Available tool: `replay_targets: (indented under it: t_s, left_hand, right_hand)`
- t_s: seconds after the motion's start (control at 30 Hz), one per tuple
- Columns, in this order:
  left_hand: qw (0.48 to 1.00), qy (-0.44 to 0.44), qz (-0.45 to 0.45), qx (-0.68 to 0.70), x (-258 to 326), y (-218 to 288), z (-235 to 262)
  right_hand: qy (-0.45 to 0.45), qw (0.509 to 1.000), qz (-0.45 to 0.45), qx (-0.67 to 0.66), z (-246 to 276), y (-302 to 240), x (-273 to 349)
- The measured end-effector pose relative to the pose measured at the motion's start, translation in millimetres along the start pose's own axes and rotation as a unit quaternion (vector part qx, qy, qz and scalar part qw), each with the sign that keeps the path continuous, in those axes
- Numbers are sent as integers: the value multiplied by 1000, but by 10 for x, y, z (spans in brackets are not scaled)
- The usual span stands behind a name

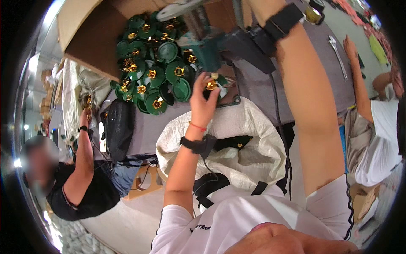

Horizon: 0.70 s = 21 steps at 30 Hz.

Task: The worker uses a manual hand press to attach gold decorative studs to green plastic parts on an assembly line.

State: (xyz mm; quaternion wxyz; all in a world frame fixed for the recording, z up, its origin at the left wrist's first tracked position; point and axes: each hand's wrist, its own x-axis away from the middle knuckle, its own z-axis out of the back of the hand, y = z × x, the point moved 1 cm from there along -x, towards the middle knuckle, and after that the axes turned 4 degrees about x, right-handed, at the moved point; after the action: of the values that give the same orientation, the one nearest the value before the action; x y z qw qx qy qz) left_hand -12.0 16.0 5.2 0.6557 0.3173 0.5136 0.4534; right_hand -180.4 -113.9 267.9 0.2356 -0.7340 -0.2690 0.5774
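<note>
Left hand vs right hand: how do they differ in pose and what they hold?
The left hand is in view, pinching a small gold piece beside the green caps; the right hand is out of frame above its raised forearm. The left wrist adds a red string. Both wrists wear black bands.

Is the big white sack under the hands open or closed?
Open. The white sack's mouth gapes wide, and dark pieces show lying inside it.
</note>
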Motion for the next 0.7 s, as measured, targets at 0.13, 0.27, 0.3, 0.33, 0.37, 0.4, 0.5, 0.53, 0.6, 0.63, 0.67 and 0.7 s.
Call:
replay_targets:
  t_s: [0.13,0.27,0.3,0.33,0.37,0.4,0.5,0.53,0.6,0.63,0.67,0.7]
  left_hand:
    - [983,-13,-62,-174,-67,-2,-22]
    - [996,27,-26,-82,-66,-132,68]
    - [996,20,-35,-75,-94,-134,62]
    - [997,8,-47,-63,-148,-119,-2]
    - [997,16,-38,-60,-168,-120,-6]
    - [997,2,-35,-71,-199,-126,-5]
    - [996,-13,-21,-81,-210,-181,79]
    - [997,-39,-35,-58,-244,-220,105]
    - [996,-74,-50,-23,-329,-229,26]
    - [995,-89,-50,-14,-347,-255,34]
    - [992,-110,-59,6,-404,-235,-29]
    - [992,-113,-60,10,-421,-200,-46]
  right_hand:
    - [-21,999,-26,-24,-46,-80,74]
    - [-97,971,-94,-197,-40,-504,482]
    - [-75,996,37,-44,-51,-592,640]
    - [-41,997,58,-10,-1,-637,703]
    - [-7,997,71,18,-11,-664,789]
    - [-16,998,63,17,-48,-709,879]
    - [54,998,23,-40,-218,-755,998]
    - [29,998,56,16,-206,-717,949]
    - [-3,994,44,95,-57,-696,660]
    - [-47,997,25,59,8,-504,445]
    - [-89,995,14,35,77,-356,228]
    - [-88,995,13,39,79,-217,101]
